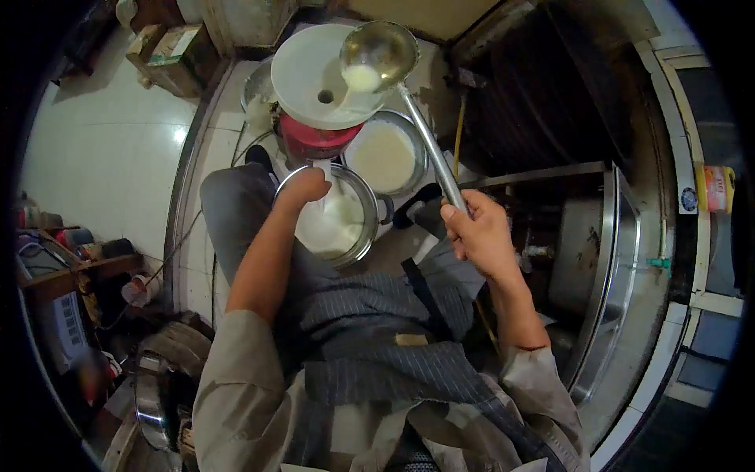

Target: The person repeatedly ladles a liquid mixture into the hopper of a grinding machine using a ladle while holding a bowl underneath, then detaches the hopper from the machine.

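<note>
My right hand [481, 236] is wrapped round the long metal handle of a ladle [434, 149]. The ladle's bowl hangs tilted over a wide white hopper [303, 67], with pale liquid in the bowl and on the hopper's side. The hopper, which has a dark hole at its bottom, sits on a red machine body [314, 138]. Below, a whitish spout [323, 167] points into a metal pot [368, 236] holding white, frothy liquid. My left hand [307, 187] is at the spout above the pot, its fingers curled; what they hold, if anything, is hidden.
Behind the pot stands a metal basin [421, 157] of pale, creamy liquid, between the machine and my right foot. A metal-framed unit [602, 275] is at the right. A cardboard box [183, 59] lies far left; a cable [189, 236] runs along the floor.
</note>
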The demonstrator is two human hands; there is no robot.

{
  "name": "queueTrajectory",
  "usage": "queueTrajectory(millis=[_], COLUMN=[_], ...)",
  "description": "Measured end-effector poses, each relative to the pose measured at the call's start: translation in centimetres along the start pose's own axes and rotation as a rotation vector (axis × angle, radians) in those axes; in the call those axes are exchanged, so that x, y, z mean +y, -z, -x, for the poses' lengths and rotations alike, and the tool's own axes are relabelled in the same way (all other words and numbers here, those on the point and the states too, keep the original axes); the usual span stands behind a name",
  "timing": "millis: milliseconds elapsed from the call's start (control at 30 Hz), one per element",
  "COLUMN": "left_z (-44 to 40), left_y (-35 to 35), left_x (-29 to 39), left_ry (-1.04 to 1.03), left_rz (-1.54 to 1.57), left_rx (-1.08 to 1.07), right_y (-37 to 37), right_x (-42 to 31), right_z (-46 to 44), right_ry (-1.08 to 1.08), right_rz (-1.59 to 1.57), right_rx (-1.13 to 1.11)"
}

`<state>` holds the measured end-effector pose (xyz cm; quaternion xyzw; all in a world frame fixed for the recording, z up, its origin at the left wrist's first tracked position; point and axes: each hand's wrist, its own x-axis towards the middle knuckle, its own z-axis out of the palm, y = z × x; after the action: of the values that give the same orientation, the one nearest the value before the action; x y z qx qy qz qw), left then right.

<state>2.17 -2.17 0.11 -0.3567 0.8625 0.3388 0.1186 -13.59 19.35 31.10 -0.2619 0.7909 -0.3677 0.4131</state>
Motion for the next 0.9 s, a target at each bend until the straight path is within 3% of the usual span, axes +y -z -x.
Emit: queueTrajectory(millis=[267, 367, 433, 567, 633, 667, 767, 900], left_z=[-0.5, -0.8, -0.9, -0.3, -1.0, -1.3, 0.0, 0.2], left_y=[-1.1, -1.8, -2.0, -0.8, -1.8, -2.3, -0.9, -1.0], left_x=[-0.3, -0.4, -0.3, 1.2, 0.8, 0.6, 2.4, 3.4], left_ry=[-0.089, -0.078, -0.078, -0.026, -0.039, -0.053, -0.045, -0.030], left_rz=[0.007, -0.013, -0.036, -0.045, -0.050, -0.052, -0.038, -0.065], left_rx=[0.008, -0.007, -0.013, -0.142, -0.148, -0.148, -0.163, -0.200], right_y=[-0.3, 0.0, 0.2, -0.1, -0.3, -0.5, -1.6, -2.4], right_x=[2.9, 5.2, 6.4, 7.3, 7.5, 8.2, 11.1, 21.3], right_z=[-0.2, -0.7, -1.1, -1.3, -1.7, -2.3, -6.3, -15.3], right_ry=[0.100, 0.193, 0.402, 0.366, 0.104, 0.095, 0.037, 0.032], right_rz=[0.076, 0.135, 0.266, 0.184, -0.108, -0.113, -0.123, -0.079], right_rx=[0.023, 0.045, 0.108, 0.137, 0.127, 0.127, 0.310, 0.283])
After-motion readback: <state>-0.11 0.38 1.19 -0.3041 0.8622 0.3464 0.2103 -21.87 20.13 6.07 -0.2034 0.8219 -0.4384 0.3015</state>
